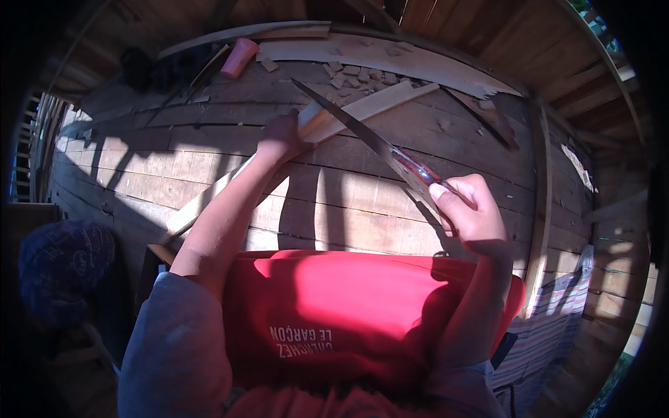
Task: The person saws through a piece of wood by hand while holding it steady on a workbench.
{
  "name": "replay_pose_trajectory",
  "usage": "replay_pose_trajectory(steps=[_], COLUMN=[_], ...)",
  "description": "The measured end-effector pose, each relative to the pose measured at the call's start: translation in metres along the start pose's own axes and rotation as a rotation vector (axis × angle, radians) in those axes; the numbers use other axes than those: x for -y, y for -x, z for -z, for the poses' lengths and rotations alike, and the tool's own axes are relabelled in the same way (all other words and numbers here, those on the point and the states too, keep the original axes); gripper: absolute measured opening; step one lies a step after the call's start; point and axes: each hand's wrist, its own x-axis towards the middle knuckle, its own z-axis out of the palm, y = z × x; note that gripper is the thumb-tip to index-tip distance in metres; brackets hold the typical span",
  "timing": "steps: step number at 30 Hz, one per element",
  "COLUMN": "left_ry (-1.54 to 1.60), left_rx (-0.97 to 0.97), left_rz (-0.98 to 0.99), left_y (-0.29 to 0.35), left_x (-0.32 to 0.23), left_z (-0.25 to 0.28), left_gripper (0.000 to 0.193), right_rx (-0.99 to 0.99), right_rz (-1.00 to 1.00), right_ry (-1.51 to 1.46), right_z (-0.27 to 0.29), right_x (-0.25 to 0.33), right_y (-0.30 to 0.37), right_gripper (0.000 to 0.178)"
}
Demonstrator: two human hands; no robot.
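Note:
My right hand is wrapped round the handle of a handsaw. Its long blade slants up and to the left, with the tip beyond my left hand. The handle end is reddish brown, partly covered by my fingers. My left hand is closed on a pale wooden board, and its fingertips are partly hidden in shadow. The board runs slantwise over the plank floor, with my left forearm covering part of it. The blade passes over the board; I cannot tell whether they touch.
Several small wood offcuts lie beyond the board, beside a wide pale plank. A pink cup lies tilted at the far left. A dark, narrow blade-like thing rests at right. Striped cloth hangs or lies at near right.

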Motion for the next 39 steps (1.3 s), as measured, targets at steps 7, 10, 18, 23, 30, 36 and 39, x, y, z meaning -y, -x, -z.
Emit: replay_pose_trajectory(steps=[7, 10, 18, 23, 30, 36, 39], left_ry=[0.06, 0.013, 0.012, -0.03, 0.025, 0.06, 0.049], left_rx=[0.043, -0.006, 0.024, 0.055, -0.02, 0.006, 0.007], left_rz=[-0.057, -0.019, -0.022, 0.024, -0.048, -0.033, -0.035], left_y=[0.003, 0.004, -0.002, 0.007, 0.004, 0.001, 0.002], left_x=[-0.017, 0.0, -0.01, -0.007, -0.005, -0.021, -0.012], left_z=[0.014, 0.005, 0.005, 0.0, 0.003, 0.001, 0.009], left_gripper=[0.081, 0.079, 0.08, 0.08, 0.078, 0.079, 0.079], right_rx=[-0.06, 0.037, -0.04, -0.106, 0.113, -0.048, -0.024], right_rz=[0.164, -0.021, 0.164, -0.076, -0.005, 0.128, 0.169], right_ry=[0.009, 0.012, 0.041, -0.017, -0.175, 0.037, -0.029], right_z=[-0.048, -0.006, -0.057, -0.006, -0.026, -0.043, -0.053], right_x=[-0.04, -0.009, -0.038, 0.01, -0.023, -0.018, -0.044], right_y=[-0.07, -0.021, -0.072, -0.004, -0.046, -0.054, -0.069], right_gripper=[0.046, 0.045, 0.043, 0.041, 0.04, 0.044, 0.046])
